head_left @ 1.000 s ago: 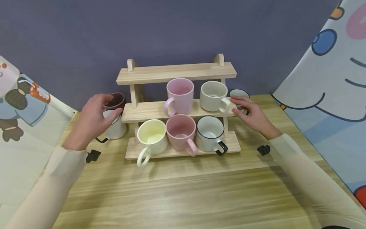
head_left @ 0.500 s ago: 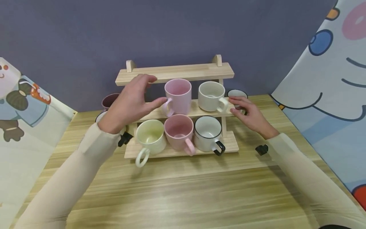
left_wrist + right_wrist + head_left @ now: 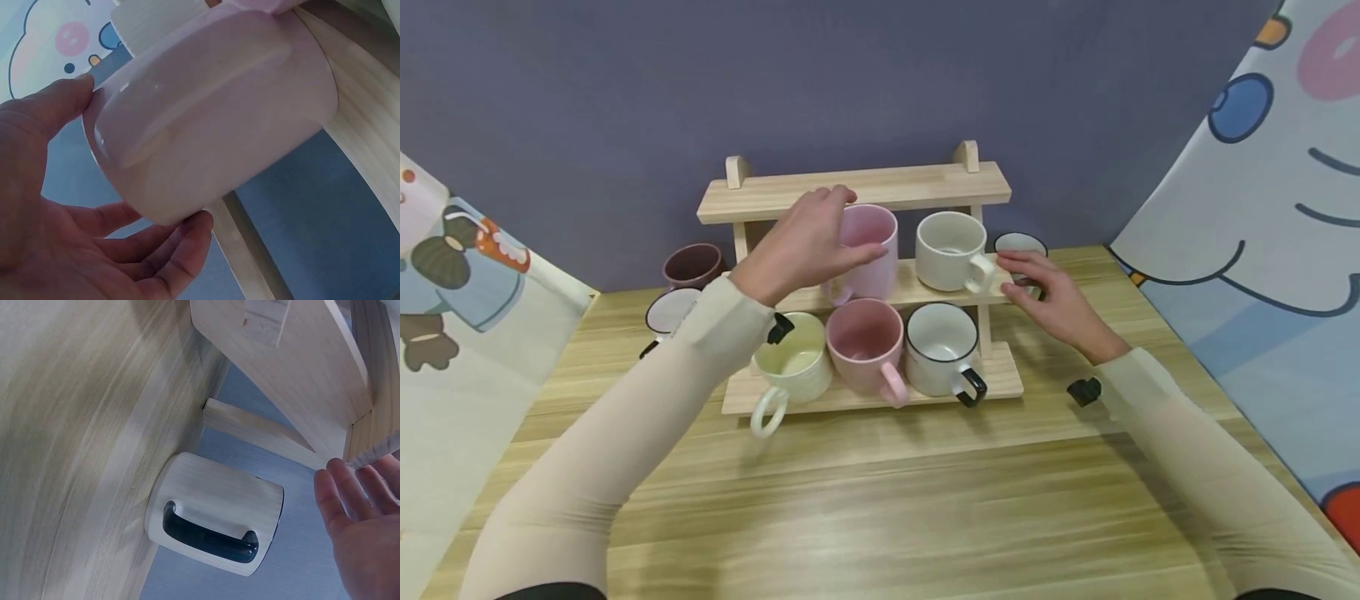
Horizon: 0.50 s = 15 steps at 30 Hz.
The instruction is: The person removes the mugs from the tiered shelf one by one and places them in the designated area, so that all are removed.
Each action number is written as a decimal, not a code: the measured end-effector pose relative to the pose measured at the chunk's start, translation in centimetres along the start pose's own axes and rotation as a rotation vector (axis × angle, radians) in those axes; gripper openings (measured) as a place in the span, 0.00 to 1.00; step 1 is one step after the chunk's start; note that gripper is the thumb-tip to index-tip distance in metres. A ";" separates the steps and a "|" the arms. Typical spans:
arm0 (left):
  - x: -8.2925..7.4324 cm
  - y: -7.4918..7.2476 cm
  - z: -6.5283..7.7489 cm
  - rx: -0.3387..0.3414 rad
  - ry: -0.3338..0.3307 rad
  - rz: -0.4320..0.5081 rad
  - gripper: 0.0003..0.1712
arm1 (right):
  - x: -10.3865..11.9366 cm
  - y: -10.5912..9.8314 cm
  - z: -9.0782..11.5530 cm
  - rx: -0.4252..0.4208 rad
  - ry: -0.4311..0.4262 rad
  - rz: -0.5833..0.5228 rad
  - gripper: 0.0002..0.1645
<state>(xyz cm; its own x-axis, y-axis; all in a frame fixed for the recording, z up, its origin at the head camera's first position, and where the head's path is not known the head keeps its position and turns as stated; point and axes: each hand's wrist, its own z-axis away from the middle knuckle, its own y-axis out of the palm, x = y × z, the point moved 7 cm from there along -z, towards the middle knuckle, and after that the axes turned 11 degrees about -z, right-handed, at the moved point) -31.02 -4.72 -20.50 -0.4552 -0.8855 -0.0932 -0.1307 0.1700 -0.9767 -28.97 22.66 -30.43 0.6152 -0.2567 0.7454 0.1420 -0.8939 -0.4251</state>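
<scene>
My left hand [image 3: 808,237] is at the tall light pink mug [image 3: 878,277] on the middle shelf. In the left wrist view the thumb lies at the rim of this mug [image 3: 237,144], with curled fingertips against its opposite side; the hand covers part of the mug in the head view. Beside it stands a cream mug [image 3: 942,262], handle turned to the right. At the right end of that shelf [image 3: 912,290], the fingers of my right hand [image 3: 1051,302] rest against the wood. Seen from the right wrist, those fingers [image 3: 340,487] are fairly straight.
On the bottom shelf stand a pale yellow mug [image 3: 801,379], a rose mug [image 3: 859,367] and a white black-rimmed mug [image 3: 931,367]. A maroon mug [image 3: 692,265] and white mug [image 3: 668,312] stand left of the rack; another white mug [image 3: 215,503] stands behind its right end.
My left hand has moved right, from over the mugs left of the rack to the light pink mug. The right hand has stayed at the shelf end.
</scene>
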 end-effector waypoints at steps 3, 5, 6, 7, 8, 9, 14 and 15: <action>-0.1 0.0 -0.2 -0.005 -0.004 -0.009 0.45 | 0.0 0.0 0.1 -0.005 0.001 -0.003 0.21; 0.0 0.0 -0.1 -0.011 -0.012 0.006 0.44 | 0.0 0.1 0.1 -0.005 0.002 -0.008 0.21; 0.1 -0.1 0.0 -0.012 -0.023 0.019 0.45 | -0.1 0.1 0.1 -0.003 0.001 -0.011 0.21; 0.3 -0.3 0.2 -0.015 -0.032 0.032 0.45 | -0.1 0.2 0.1 0.000 0.000 -0.012 0.22; 0.4 -0.5 0.4 -0.026 -0.038 0.050 0.44 | -0.1 0.2 0.1 0.003 0.000 -0.015 0.22; 0.6 -0.8 0.6 -0.038 -0.043 0.067 0.44 | -0.1 0.3 0.1 0.006 -0.002 -0.015 0.22; 1.3 -2.7 1.8 -0.086 -0.063 0.087 0.44 | -0.2 0.4 0.0 0.011 -0.007 -0.017 0.22; 1.5 -3.1 2.0 -0.088 -0.070 0.080 0.44 | -0.2 0.3 0.0 0.011 -0.008 -0.017 0.22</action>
<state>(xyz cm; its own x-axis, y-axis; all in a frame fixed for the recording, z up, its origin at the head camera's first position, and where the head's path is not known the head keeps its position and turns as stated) -29.51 -7.42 -18.00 -0.4050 -0.8951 -0.1865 -0.1750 0.2760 -0.9451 -29.06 22.42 -30.74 0.6192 -0.2388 0.7481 0.1610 -0.8938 -0.4185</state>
